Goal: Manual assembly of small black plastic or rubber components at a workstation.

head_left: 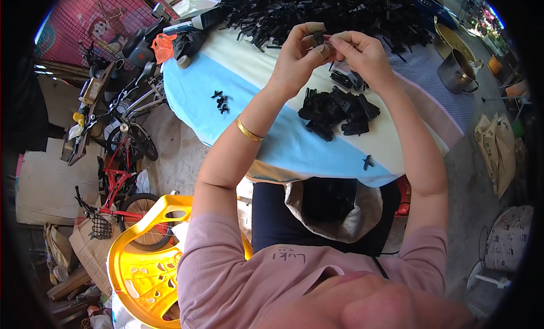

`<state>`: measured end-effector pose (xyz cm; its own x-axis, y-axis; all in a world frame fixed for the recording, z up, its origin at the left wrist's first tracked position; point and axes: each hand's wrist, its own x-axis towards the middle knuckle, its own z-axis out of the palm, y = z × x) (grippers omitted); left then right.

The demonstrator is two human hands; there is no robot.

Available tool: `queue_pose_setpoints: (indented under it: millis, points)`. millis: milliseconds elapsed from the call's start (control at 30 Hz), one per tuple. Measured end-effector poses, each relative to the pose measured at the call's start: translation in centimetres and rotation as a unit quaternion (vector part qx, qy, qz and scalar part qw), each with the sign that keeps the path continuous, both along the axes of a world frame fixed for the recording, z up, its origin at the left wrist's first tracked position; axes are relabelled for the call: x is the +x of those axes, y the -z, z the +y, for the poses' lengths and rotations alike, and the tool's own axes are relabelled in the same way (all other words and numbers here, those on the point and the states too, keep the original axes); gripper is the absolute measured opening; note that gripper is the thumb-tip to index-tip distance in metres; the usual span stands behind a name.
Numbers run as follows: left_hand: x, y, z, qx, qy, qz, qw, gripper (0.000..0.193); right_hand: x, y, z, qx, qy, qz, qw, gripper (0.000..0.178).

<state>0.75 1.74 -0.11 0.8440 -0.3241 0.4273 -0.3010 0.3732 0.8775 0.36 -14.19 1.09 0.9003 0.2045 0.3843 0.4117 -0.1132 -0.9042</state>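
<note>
Above the far part of the cloth-covered table [249,85], my two hands meet. My left hand [299,60] is closed around a small black plastic part [319,37], with pale wraps on its thumb and finger. The right hand [365,58] has its fingertips pinched together right beside that part; what they grip is too small to make out. Below the hands lies a small pile of black plastic clips [340,109]. One loose black piece [368,162] sits near the table's front edge, and several tiny black pieces [220,101] are to the left.
A large heap of black parts [328,11] covers the table's far side. An open sack [362,215] with dark contents rests at my lap. To the right stand a metal pot [458,72] and a brass-coloured basin [453,40]; to the left, a yellow chair [133,261] and bicycles [116,179].
</note>
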Motion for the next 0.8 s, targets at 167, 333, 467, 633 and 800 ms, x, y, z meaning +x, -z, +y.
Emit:
queue_pose_setpoints:
  millis: [167, 333, 467, 633, 800]
  points:
    - [-0.2, -0.2, -0.1, 0.045, -0.018, -0.028, 0.998, 0.034, 0.3, 0.4, 0.1, -0.025, 0.004, -0.011, 1.000, 0.020]
    - [-0.1, 0.0, 0.0, 0.037, -0.039, -0.020, 0.998, 0.033, 0.1, 0.7, 0.5, -0.046, 0.027, -0.042, 0.998, 0.019]
    - [-0.3, -0.1, -0.1, -0.023, -0.035, 0.004, 0.999, 0.028, -0.1, 0.9, 1.0, -0.020, 0.009, -0.039, 0.999, 0.018]
    - [-0.4, 0.0, -0.2, 0.009, -0.082, -0.079, 0.993, 0.021, -0.8, 0.4, 1.2, -0.032, 0.006, -0.017, 0.999, 0.017]
    - [-0.7, 0.1, -0.7, 0.036, -0.130, -0.143, 0.980, 0.017, -1.2, -0.5, 0.6, -0.026, 0.001, 0.064, 0.998, 0.017]
